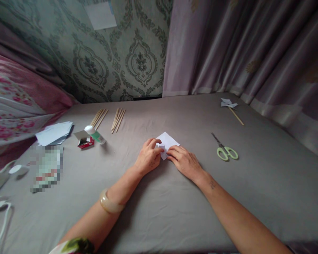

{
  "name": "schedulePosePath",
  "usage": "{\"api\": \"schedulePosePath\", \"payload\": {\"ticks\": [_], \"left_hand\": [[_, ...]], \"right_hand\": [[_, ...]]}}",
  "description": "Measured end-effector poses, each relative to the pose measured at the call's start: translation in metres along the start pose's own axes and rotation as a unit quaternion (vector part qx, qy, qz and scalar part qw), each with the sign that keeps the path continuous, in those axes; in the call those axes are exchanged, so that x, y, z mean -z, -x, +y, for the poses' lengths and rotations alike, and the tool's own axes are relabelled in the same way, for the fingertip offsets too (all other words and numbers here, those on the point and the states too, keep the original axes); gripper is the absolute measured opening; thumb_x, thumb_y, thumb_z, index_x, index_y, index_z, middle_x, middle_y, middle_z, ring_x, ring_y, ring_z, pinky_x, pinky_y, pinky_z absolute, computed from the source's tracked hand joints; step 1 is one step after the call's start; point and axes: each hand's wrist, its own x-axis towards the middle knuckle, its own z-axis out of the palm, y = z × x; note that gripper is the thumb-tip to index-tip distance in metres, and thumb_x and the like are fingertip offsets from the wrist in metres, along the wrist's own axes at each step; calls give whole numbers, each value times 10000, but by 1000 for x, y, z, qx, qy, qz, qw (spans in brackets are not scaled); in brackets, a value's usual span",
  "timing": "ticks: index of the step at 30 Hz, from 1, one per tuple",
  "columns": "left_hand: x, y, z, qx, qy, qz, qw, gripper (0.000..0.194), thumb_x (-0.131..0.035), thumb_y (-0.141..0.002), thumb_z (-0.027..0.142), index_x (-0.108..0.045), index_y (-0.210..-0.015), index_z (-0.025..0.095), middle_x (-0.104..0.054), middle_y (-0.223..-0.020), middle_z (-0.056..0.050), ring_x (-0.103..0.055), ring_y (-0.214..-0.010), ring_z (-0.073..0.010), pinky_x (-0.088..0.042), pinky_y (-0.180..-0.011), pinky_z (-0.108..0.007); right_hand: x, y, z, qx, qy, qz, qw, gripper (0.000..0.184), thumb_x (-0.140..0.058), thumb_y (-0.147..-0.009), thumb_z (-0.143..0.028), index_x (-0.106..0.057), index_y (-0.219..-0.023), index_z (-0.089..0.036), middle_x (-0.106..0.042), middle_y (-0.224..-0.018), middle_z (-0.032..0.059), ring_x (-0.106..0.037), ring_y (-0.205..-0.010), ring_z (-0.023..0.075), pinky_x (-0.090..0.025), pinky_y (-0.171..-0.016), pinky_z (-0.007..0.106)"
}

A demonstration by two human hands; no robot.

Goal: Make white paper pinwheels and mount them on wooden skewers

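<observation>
On a grey-covered table [153, 218], white paper [168, 138] lies cornerwise between two equally near hands, one corner pointing away, the left hand [149, 155] pinching its folded near part, the right hand [186, 162] resting fingers on its right side, any pinch hidden.

It is a home — green damask-patterned wallpaper [141, 63] and shiny mauve curtains [217, 42] beyond the grey cloth-covered worktop's [175, 218] far edge.

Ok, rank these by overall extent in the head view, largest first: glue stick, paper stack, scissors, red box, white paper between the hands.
1. Paper stack
2. Scissors
3. Glue stick and red box: too alike to rank

Unranked: white paper, partly hidden, so unsure.
</observation>
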Motion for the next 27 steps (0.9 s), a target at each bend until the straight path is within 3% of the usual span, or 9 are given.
{"api": "schedulePosePath", "payload": {"ticks": [16,27], "left_hand": [[-2,1,0,16,-2,-19,1000,251,-519,-768,57,-731,-806,185,-580,-1123,-105,-482,-1065,-240,-482,-922,-399],[5,-2,8,36,18,-38,998,219,-551,-680,74,-694,-814,170,-577,-1150,-119,-481,-1088,-262,-459,-940,-424]], "right_hand": [[-6,-2,2,60,97,-3,993,165,-496,-940,-219,-657,-959,-193,-640,-1002,68,-594,-891,180,-457,-715,276],[-3,-4,-5,-22,22,-15,999,157,-437,-962,-221,-586,-944,-175,-629,-969,72,-607,-855,181,-443,-716,280]]}}
